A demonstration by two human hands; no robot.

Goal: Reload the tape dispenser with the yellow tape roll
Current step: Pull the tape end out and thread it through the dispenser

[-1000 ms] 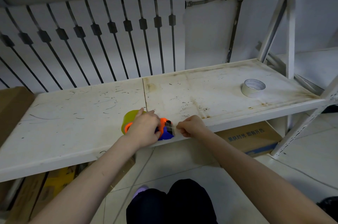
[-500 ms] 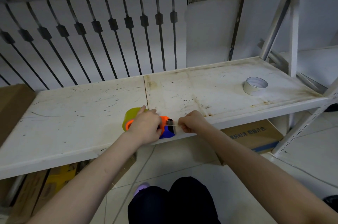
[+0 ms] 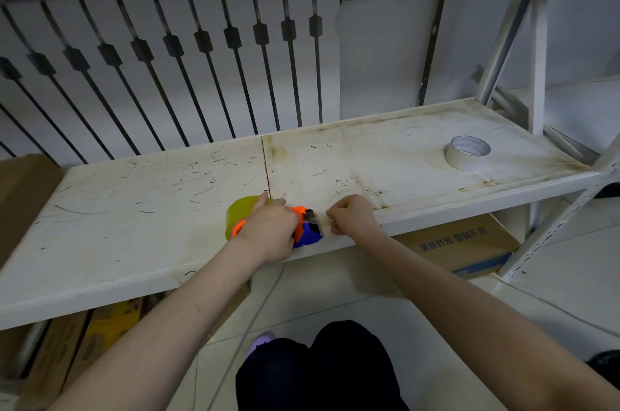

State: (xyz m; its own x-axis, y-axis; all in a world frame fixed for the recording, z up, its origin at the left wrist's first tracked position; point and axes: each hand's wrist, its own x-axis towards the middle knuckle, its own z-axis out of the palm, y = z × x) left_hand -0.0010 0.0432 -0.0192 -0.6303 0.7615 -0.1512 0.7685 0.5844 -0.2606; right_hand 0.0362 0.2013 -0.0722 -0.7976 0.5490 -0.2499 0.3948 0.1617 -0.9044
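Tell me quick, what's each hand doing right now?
Left hand: closed over the tape dispenser, with the yellow tape roll on it.
Right hand: fingers curled shut beside the dispenser's front; whether it pinches tape cannot be told.

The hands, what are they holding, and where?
Left hand grips the tape dispenser over its orange top. Right hand pinches something at its front; likely the tape end, unclear.

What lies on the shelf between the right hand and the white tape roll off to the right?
Nothing: in the head view, the shelf between the right hand and the white tape roll is bare, showing only stains and scratches.
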